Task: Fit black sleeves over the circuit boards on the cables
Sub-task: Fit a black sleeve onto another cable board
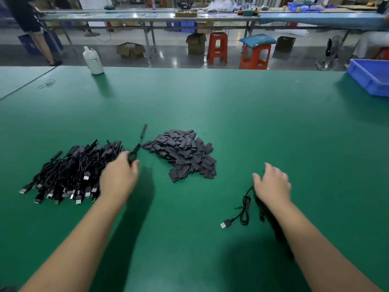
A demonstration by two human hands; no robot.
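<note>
A heap of flat black sleeves (185, 153) lies in the middle of the green table (210, 102). To its left is a big tangle of black USB cables (69, 173). My left hand (119, 175) sits at the tangle's right edge and grips one coiled black cable (134, 153), whose thin blurred end sticks up toward the back. My right hand (272, 184) hovers with its fingers spread and relaxed over a single coiled USB cable (244, 211) that lies on the table. The far part of that cable is hidden under the hand and forearm.
A white bottle (93, 61) stands at the table's far edge on the left, with some rubber bands (47, 83) near it. A blue plastic bin (370, 75) sits at the far right. Beyond the table are orange stools, cardboard boxes and a long workbench.
</note>
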